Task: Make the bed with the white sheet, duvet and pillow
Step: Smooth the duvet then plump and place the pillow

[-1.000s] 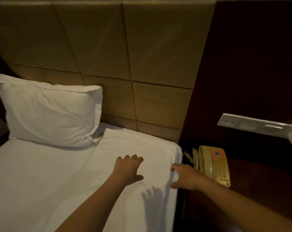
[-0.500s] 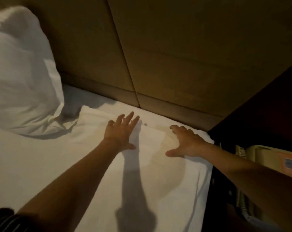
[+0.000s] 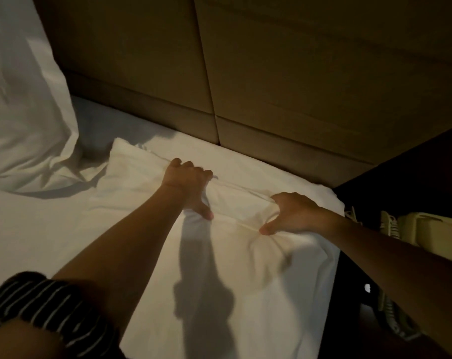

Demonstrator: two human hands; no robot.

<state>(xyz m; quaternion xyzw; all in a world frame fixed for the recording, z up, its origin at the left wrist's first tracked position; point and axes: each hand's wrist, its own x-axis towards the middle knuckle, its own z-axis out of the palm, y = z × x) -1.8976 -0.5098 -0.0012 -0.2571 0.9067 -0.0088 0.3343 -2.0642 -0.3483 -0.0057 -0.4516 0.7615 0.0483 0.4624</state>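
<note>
Fingers point(image 3: 192, 167) of left hand point(image 3: 187, 183) and right hand point(image 3: 294, 213) clutch the creased, bunched white duvet point(image 3: 245, 257).

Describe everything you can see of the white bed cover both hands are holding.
The white fabric bed cover looks soft and thin, spread over the bed with its hemmed top edge just short of the tan panelled headboard. The left hand grips that edge with curled fingers; the right hand pinches a bunch beside it, raising radiating wrinkles. Its right side drops over the bed's edge.
</note>
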